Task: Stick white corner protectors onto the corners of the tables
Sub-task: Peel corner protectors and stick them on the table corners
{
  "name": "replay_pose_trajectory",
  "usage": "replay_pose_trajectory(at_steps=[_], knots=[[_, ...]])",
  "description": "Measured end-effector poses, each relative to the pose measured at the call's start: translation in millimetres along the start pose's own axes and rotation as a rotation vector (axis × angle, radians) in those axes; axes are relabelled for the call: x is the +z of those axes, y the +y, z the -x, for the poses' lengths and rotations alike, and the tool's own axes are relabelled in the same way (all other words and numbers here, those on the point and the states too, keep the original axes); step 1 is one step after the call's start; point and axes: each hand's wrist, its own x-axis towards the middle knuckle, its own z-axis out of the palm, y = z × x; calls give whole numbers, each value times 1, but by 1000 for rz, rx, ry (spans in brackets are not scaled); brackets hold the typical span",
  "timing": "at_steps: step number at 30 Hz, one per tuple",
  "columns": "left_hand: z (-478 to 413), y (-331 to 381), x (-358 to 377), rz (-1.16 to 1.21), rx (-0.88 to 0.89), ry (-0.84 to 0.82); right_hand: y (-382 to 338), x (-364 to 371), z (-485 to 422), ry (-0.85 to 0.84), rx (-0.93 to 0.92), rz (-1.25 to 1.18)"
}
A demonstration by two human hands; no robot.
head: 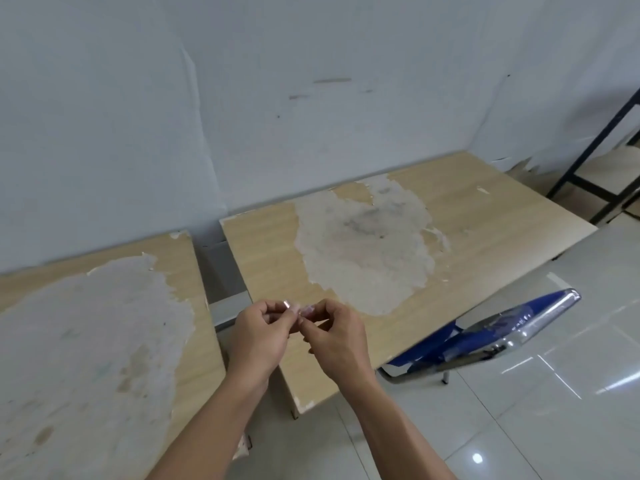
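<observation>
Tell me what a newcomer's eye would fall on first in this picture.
First come the two hands at the centre: the left hand and the right hand pinch a small pale piece between their fingers, over the near end of the right table. Next come the big grey-white worn patches on that table and on the left table. A blue chair with a shiny metal frame shows at the right, beside the right table.

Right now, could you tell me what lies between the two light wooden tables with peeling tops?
In the head view, a narrow gap separates the left table and right table, showing a pale grey bar and the left forearm.
</observation>
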Motion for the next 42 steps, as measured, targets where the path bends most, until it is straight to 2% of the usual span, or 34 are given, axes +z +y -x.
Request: replay_pose_trajectory(at_steps=[9, 16, 24, 30, 42], knots=[[-29, -5, -3, -10, -54, 146, 4, 12, -36, -123, 48, 23], [-43, -7, -10, 33, -112, 308, -8, 24, -64, -318, 25, 7], [-54, 1, 7, 45, -122, 452, -16, 15, -101, -492, 82, -103], [-61, 5, 16, 53, -120, 479, -11, 17, -126, -567, 119, -136], [-82, 8, 0, 58, -111, 416, -8, 16, -146, -693, 100, -182]])
